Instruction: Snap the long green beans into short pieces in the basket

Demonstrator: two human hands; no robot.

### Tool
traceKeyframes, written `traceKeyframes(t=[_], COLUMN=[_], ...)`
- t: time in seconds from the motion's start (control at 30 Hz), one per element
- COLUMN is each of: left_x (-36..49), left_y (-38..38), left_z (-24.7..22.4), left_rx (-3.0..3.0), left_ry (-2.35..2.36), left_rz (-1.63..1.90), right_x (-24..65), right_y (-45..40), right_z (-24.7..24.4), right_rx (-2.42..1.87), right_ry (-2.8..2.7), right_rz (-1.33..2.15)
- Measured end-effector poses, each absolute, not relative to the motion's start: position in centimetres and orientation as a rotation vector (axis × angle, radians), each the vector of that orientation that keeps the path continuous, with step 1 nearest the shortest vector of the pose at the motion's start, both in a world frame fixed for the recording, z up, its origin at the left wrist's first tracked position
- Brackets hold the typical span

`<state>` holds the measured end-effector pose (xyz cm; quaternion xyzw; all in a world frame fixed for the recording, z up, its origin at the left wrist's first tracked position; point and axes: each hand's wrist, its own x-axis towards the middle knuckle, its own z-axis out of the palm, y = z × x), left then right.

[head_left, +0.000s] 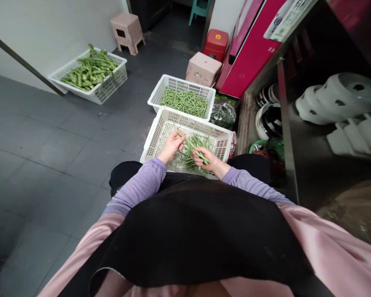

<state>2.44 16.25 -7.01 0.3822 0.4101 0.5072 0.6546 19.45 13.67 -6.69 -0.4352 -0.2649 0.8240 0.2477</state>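
Note:
My right hand [200,158] is closed around a few long green beans [203,157], whose ends stick out past the fingers. To its left, my left hand [174,145] pinches the tip of a green bean at thumb and forefinger. Both hands are over a white plastic basket [150,140] with slotted walls, close to my knees. Under and between the hands, more long beans [200,141] lie loose in that basket. Just behind stands a second white basket [157,93] holding a heap of short bean pieces [185,102].
A third white basket [111,88] with thick green stems [91,70] stands at the left wall. Stools [204,68] and a bagged bundle of greens [223,115] are beyond the baskets. On the right, a metal shelf [287,123] carries stacked white dishes [343,97].

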Motion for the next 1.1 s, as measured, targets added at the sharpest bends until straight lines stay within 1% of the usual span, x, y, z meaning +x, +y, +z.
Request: traceKeyframes(t=[0.17,0.43,0.57,0.63,0.7,0.77,0.8,0.87,1.0,1.1], left_x=[2.4,2.2,2.2,2.4,2.8,3.3,3.5,3.7,3.6,3.2], left_y=[16.6,17.0,16.9,16.3,15.4,14.4,14.0,13.8,14.9,15.6], left_z=[-6.6,-7.7,-7.8,-7.5,-7.0,-6.6,-6.6,-7.0,-9.2,-9.9], left_rx=[0.854,0.873,0.999,1.231,1.560,1.807,1.845,1.741,1.375,1.538], left_ry=[1.106,1.083,1.163,1.211,1.164,1.044,1.002,1.003,1.116,1.235], left_rz=[1.191,1.185,1.189,1.207,1.182,1.118,1.084,1.014,0.789,0.693], right_x=[19.9,20.0,20.4,20.7,21.0,21.4,21.6,21.9,21.9,21.9], right_y=[13.8,14.2,14.4,14.8,15.2,15.6,15.7,15.7,15.7,16.3], right_z=[-6.6,-6.4,-7.3,-8.2,-9.5,-10.7,-11.2,-11.8,-11.3,-10.5], right_rx=[-1.182,-1.167,-1.225,-1.354,-1.535,-1.734,-1.806,-1.842,-1.542,-1.352], right_ry=[-0.748,-0.656,-0.840,-1.068,-1.280,-1.349,-1.313,-1.134,-0.747,-0.744], right_rz=[2.265,2.286,2.271,2.133,1.886,1.679,1.637,1.717,2.162,2.321])
